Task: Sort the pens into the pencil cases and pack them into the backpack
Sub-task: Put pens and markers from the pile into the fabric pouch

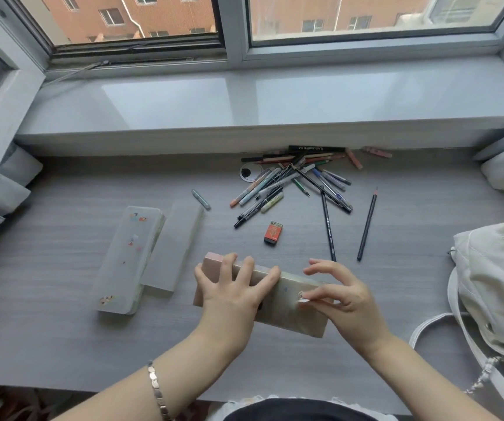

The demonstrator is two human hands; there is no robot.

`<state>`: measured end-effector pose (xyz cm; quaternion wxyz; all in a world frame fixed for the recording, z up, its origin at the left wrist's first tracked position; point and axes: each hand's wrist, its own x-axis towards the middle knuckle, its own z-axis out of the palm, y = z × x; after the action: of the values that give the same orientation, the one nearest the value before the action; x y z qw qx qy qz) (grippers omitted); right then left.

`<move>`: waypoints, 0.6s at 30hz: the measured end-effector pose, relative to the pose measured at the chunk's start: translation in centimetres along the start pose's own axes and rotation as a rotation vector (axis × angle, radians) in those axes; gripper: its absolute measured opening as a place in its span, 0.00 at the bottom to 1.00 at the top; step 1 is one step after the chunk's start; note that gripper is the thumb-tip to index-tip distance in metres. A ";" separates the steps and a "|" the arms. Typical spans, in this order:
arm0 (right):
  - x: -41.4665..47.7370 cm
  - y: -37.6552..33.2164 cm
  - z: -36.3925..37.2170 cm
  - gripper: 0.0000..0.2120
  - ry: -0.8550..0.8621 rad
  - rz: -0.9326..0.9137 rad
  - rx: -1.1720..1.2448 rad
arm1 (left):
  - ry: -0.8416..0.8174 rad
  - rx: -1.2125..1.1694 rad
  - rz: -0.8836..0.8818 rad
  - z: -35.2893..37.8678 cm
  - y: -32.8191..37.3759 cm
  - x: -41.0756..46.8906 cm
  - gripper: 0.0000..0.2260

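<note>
Pink pencil case (293, 319) gripped by left hand (229, 299), right hand (348, 302) pinching its tab (301, 298), two frosted cases (126, 259) alongside

My left hand (232, 296) and right hand (342, 296) are on a pink-beige rectangular pencil case (293, 320) that lies flat and slantwise on the desk (62, 329). My left fingers curl over its far edge, and my right fingertips pinch a small pale tab on its top. Left of my left hand, a frosted translucent plastic pencil case (129, 259) with small stickers lies in two halves, side by side and touching. Beyond both hands is a loose heap of mixed pens (287, 183). Two dark pencils (328, 226) lie apart from it, just past my right hand. Right of that hand slumps a cream fabric backpack (493, 281).
</note>
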<state>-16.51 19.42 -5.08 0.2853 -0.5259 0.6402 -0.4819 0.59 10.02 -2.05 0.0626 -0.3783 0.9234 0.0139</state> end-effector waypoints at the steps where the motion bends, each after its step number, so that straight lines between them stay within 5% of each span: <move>1: -0.2 0.1 0.0 0.03 0.023 0.013 0.009 | 0.073 0.025 0.017 0.6 0.0 -0.1 0.43; 7: -0.8 -0.1 0.2 0.06 0.109 0.074 -0.030 | 0.365 0.098 0.096 0.8 0.5 -0.4 0.36; 10: -0.4 -0.9 -0.1 0.15 0.057 0.195 0.016 | 0.498 0.078 0.134 1.1 0.5 -0.5 0.30; 13: 0.3 -1.4 -0.6 0.25 -0.110 0.340 0.079 | 0.541 0.077 0.158 1.2 0.8 -0.6 0.28; 18: 2.4 -2.0 -1.5 0.23 -0.229 0.379 0.094 | 0.527 0.095 0.152 1.5 0.2 -0.6 0.30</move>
<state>-17.70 17.68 -2.36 0.4657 -0.4336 0.6678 -0.3861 1.00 10.69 -3.44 -0.1631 -0.2951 0.9333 -0.1236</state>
